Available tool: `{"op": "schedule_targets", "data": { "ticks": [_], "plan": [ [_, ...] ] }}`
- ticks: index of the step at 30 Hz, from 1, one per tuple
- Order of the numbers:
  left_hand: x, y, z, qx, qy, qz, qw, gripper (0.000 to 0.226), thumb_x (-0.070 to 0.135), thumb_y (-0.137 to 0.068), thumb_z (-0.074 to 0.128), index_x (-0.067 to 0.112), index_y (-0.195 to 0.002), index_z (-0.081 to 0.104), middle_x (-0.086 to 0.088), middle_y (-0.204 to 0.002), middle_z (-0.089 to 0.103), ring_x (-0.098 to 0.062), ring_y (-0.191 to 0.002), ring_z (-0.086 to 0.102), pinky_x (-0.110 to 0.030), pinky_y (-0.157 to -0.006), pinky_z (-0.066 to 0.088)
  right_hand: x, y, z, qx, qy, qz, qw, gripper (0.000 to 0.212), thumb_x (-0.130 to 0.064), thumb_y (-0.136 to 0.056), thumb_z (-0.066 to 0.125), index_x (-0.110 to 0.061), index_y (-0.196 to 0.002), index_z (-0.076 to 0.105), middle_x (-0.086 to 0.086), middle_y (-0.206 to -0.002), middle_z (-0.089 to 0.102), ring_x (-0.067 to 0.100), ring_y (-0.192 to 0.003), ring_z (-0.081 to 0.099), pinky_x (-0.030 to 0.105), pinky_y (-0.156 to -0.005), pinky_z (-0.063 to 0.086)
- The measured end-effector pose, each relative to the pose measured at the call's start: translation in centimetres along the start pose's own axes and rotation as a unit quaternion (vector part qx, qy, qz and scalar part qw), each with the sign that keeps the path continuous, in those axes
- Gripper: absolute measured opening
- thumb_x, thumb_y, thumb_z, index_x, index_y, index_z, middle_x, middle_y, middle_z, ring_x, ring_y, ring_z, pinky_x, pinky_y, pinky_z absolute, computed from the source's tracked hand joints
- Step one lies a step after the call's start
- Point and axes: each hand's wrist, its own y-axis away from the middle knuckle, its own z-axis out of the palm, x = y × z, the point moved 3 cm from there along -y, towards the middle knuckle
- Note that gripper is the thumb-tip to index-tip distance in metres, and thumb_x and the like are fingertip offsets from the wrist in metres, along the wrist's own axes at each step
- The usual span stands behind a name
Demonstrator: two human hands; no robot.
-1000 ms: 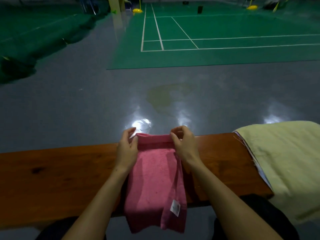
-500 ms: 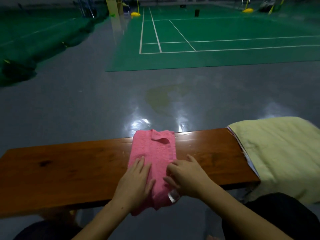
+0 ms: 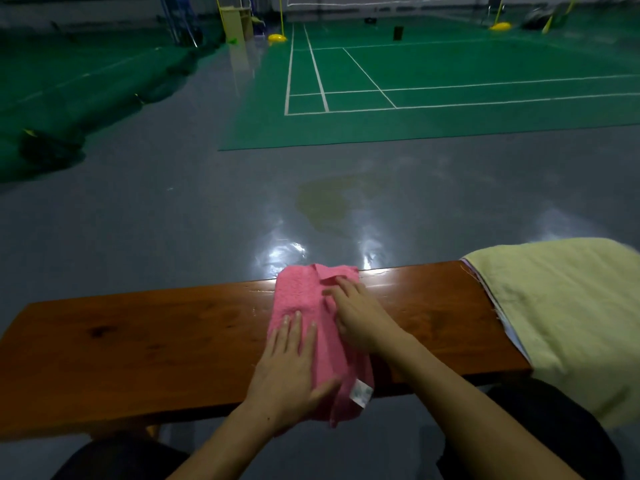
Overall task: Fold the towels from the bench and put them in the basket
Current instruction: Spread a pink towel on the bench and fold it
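Flat left hand (image 3: 291, 368) pins towel (image 3: 304, 299) to bench (image 3: 138, 341); right hand (image 3: 360, 317), fingers loosely out, smooths far end. Flatten that far rumple before folding again.

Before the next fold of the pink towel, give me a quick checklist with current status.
1. Pink towel lies on the bench: ok.
2. Left hand presses its near half flat: ok.
3. Right hand is on its far part, near a turned-over corner: ok.
4. Towel lies fully on the bench: not ok, the near end with the label hangs over the edge.
5. Far corner flat: not ok, a flap is folded over.
6. Basket within reach: cannot tell, none in view.
7. Yellow towel waits at the bench's right end: ok.
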Motion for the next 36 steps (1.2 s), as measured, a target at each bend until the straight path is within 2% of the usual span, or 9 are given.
{"op": "schedule_targets", "data": {
  "ticks": [4,9,13,16,19,22,26,30,36],
  "plan": [
    [0.5,0.5,-0.1,-0.004,-0.001,0.001,1.000,0.141,0.109,-0.063,0.007,0.014,-0.162,-0.023,-0.019,-0.165,-0.035,-0.037,-0.155,-0.032,-0.056,-0.128,-0.008,1.8,-0.2,0.4,-0.019,0.031,0.107,0.994,0.061,-0.035,-0.108,0.037,-0.014,-0.162,0.018,0.024,-0.170,0.010,0.049,-0.157,0.007,0.065,-0.126,0.012],
    [0.6,-0.5,0.3,0.042,-0.007,-0.014,0.999,0.135,0.102,-0.073,0.023,0.009,-0.165,-0.012,-0.023,-0.167,-0.025,-0.040,-0.158,-0.021,-0.060,-0.128,-0.004,-3.3,4.1,1.1,0.000,0.007,-0.078,0.997,0.059,-0.027,-0.096,0.058,-0.009,-0.150,0.044,0.021,-0.159,0.041,0.040,-0.143,0.044,0.057,-0.114,0.042],
    [0.2,-0.8,0.3,0.006,-0.003,-0.023,1.000,0.140,0.108,-0.067,0.020,0.014,-0.162,-0.023,-0.019,-0.164,-0.036,-0.037,-0.154,-0.033,-0.057,-0.127,-0.011,-2.0,8.8,1.2,-0.125,0.045,0.003,0.991,0.067,-0.041,-0.105,0.040,-0.027,-0.165,0.014,0.003,-0.175,-0.001,0.029,-0.162,0.000,0.066,-0.126,0.009],
    [-0.1,-0.7,-0.2,-0.012,0.002,-0.012,1.000,0.146,0.112,-0.063,0.019,0.013,-0.161,-0.025,-0.020,-0.163,-0.038,-0.038,-0.152,-0.035,-0.055,-0.127,-0.014,-0.8,9.9,-0.3,-0.155,0.075,0.031,0.985,0.073,-0.047,-0.106,0.041,-0.033,-0.166,0.003,0.003,-0.176,-0.009,0.036,-0.161,-0.012,0.068,-0.125,-0.001],
    [-0.7,0.3,-0.6,0.056,-0.006,0.023,0.998,0.118,0.094,-0.088,0.021,0.009,-0.167,0.003,-0.023,-0.170,-0.014,-0.041,-0.159,-0.012,-0.048,-0.128,-0.007,-0.8,9.8,-1.0,-0.104,0.093,0.098,0.985,0.088,-0.048,-0.098,0.060,-0.022,-0.166,0.011,0.015,-0.174,0.006,0.047,-0.159,0.002,0.067,-0.126,0.005],
    [-0.9,1.4,0.9,0.127,-0.037,0.008,0.991,0.075,0.055,-0.107,0.030,0.000,-0.155,0.044,-0.027,-0.164,0.031,-0.043,-0.153,0.031,-0.049,-0.124,0.010,-3.8,9.5,0.3,0.072,0.051,0.034,0.996,0.066,-0.021,-0.089,0.063,-0.006,-0.151,0.049,0.020,-0.158,0.046,0.041,-0.147,0.044,0.054,-0.125,0.030],
    [-1.4,0.2,2.5,0.126,-0.019,-0.007,0.992,0.066,0.037,-0.110,0.013,-0.002,-0.159,0.035,-0.024,-0.168,0.023,-0.040,-0.157,0.022,-0.052,-0.127,0.014,-6.8,8.2,5.0,0.022,0.007,-0.028,0.999,0.076,-0.034,-0.098,0.053,-0.011,-0.165,0.026,0.013,-0.172,0.022,0.032,-0.161,0.014,0.056,-0.129,0.016],
    [-2.5,-2.3,1.2,0.099,0.006,-0.061,0.993,0.073,0.047,-0.104,0.014,0.007,-0.165,0.024,-0.016,-0.173,0.010,-0.031,-0.162,0.008,-0.054,-0.130,0.010,-4.2,5.4,5.4,0.012,0.060,-0.018,0.998,0.064,-0.048,-0.104,0.035,-0.018,-0.161,0.040,0.006,-0.170,0.031,0.029,-0.159,0.023,0.062,-0.123,0.027],
    [-3.4,-3.4,0.2,0.063,0.008,-0.040,0.997,0.087,0.069,-0.097,-0.002,0.019,-0.168,0.001,-0.005,-0.174,-0.011,-0.022,-0.161,-0.014,-0.056,-0.129,-0.003,0.0,4.8,3.8,-0.025,0.076,0.040,0.996,0.085,-0.081,-0.098,0.005,-0.032,-0.167,-0.003,-0.003,-0.175,-0.013,0.032,-0.160,-0.015,0.065,-0.126,-0.008]
  ]
}}
